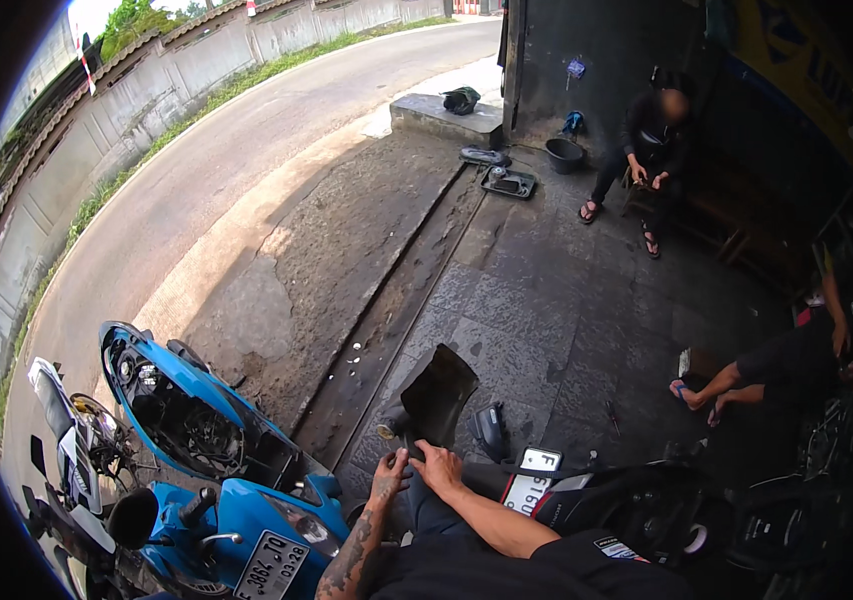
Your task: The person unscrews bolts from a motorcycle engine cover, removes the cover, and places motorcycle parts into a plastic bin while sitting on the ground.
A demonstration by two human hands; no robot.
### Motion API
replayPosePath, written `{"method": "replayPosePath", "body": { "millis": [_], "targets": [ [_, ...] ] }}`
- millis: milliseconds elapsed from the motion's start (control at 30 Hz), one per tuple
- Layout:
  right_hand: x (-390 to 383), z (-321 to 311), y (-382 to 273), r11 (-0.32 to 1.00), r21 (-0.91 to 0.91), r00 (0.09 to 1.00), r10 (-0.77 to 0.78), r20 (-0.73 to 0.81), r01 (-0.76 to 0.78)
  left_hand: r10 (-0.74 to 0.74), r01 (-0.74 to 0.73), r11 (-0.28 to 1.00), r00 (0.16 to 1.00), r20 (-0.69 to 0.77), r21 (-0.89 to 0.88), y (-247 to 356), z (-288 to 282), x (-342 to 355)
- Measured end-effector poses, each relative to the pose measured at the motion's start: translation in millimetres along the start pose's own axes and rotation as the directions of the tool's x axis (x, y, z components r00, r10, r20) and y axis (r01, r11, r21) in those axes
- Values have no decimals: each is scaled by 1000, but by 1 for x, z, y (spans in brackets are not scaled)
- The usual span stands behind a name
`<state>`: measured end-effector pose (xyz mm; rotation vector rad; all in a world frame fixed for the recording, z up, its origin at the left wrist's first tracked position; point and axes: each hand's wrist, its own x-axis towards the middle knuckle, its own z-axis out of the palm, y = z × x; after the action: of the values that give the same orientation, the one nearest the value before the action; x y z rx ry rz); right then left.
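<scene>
A dark, curved panel [443, 388] with a rounded lump and a small tan round end [386, 431] on its left side is in front of me. My right hand [439, 468] is closed at its lower end, fingers bent round its edge. Close beside it, my tattooed left hand [389, 474] has its fingers pinched together near the same end; what lies between them is too small to make out. A dark grey plastic cover [489, 432] lies on the paving just right of the panel.
A blue scooter [276, 520] with its rear opened up stands at my left, beside a white motorcycle [71, 465]. A dark motorbike with a white plate [531, 480] is at my right. Two people sit farther right. A tray [508, 182] and black basin [565, 155] stand beyond the drain channel [386, 300].
</scene>
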<state>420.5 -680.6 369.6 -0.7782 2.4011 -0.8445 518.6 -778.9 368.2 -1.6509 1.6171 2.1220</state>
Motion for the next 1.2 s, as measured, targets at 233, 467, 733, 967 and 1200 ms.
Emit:
{"method": "replayPosePath", "body": {
  "millis": [233, 467, 733, 967, 1200],
  "targets": [
    [154, -1, 6, 992, -48, 985, -109, 134, 116, -105, 106, 994, 980, -170, -6, 91, 45, 175],
    [322, -122, 26, 984, 114, 990, -138, -17, 139, -284, 276, 919, 959, 12, -283, 193, 137, 334],
    [555, -276, 96, 968, 206, 937, 198, -288, -141, -173, 163, 982, 979, -104, -97, 363, 230, 525],
    [729, -367, 244, 876, -107, 871, 441, -218, -470, -197, 82, 929, 935, -296, -360, 434, 300, 727],
    [912, -465, 352, 763, -58, 750, 616, -240, -644, -250, 121, 902, 929, -273, -415, 494, 381, 847]
  ]
}}
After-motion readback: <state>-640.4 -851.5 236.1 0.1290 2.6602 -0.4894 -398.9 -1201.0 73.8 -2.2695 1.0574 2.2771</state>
